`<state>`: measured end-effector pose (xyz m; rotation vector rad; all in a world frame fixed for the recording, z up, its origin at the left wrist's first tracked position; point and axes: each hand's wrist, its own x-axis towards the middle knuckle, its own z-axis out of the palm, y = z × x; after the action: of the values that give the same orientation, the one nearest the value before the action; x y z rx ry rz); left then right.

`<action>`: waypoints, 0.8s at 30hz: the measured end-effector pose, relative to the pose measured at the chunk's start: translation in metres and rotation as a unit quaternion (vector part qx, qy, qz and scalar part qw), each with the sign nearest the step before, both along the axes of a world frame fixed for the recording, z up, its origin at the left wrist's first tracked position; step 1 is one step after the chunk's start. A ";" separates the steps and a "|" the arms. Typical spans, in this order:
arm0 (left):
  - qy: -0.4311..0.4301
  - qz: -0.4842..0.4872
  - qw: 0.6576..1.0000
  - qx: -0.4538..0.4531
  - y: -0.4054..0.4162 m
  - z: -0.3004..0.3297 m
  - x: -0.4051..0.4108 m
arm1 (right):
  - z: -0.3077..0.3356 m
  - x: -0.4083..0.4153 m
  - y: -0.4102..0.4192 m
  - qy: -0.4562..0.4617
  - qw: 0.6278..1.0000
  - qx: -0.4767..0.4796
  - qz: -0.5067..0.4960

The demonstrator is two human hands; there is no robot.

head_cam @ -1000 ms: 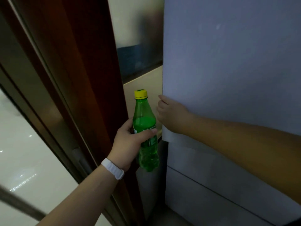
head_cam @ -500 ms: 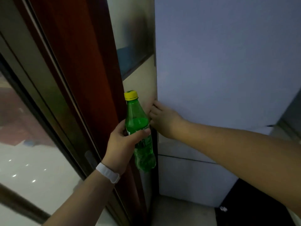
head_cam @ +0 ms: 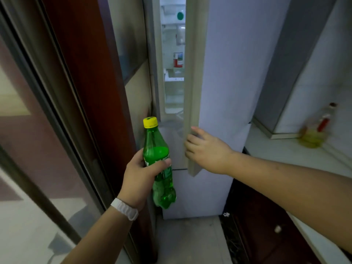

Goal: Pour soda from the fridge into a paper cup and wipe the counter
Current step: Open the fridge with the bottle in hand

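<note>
Since half a second earlier, the fridge door (head_cam: 224, 73) stood ajar. Left hand (head_cam: 141, 178) was clamped on the soda bottle (head_cam: 158, 164) beside it; right hand (head_cam: 207, 147), fingers loose on the door edge, should push steadily shut.

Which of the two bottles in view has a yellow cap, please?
The green soda bottle held in the left hand; the blurred bottle on the counter has a dark top.

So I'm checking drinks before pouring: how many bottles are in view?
2: a green soda bottle in the left hand, and a blurred bottle on the counter at right. More may hide inside the fridge.
</note>
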<state>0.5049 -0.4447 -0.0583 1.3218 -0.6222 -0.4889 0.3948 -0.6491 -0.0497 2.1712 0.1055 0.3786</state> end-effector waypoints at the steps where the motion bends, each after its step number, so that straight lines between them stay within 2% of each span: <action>1: 0.003 -0.007 1.000 0.000 0.000 0.000 -0.006 | 0.000 -0.015 0.002 0.003 1.000 -0.005 -0.008; 5: -0.002 -0.045 0.999 -0.004 -0.007 0.003 -0.034 | -0.003 -0.074 0.007 0.050 0.998 -0.012 -0.046; 11: -0.007 -0.084 0.996 0.004 -0.023 0.003 -0.085 | 0.006 -0.165 -0.005 0.043 0.997 0.012 -0.058; 15: -0.009 -0.100 0.995 0.012 -0.038 0.009 -0.123 | 0.013 -0.220 -0.014 -0.066 0.993 0.030 -0.097; 19: -0.034 -0.113 0.993 0.015 -0.054 0.022 -0.161 | 0.036 -0.258 -0.023 -0.218 0.962 0.109 -0.122; 24: -0.064 -0.136 0.989 0.010 -0.068 0.039 -0.199 | 0.042 -0.296 -0.040 -0.248 0.941 0.163 -0.164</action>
<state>0.3056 -0.5129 -0.0197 1.3009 -0.9133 -0.6359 0.0985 -0.6888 -0.0078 2.2875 -0.6343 0.7772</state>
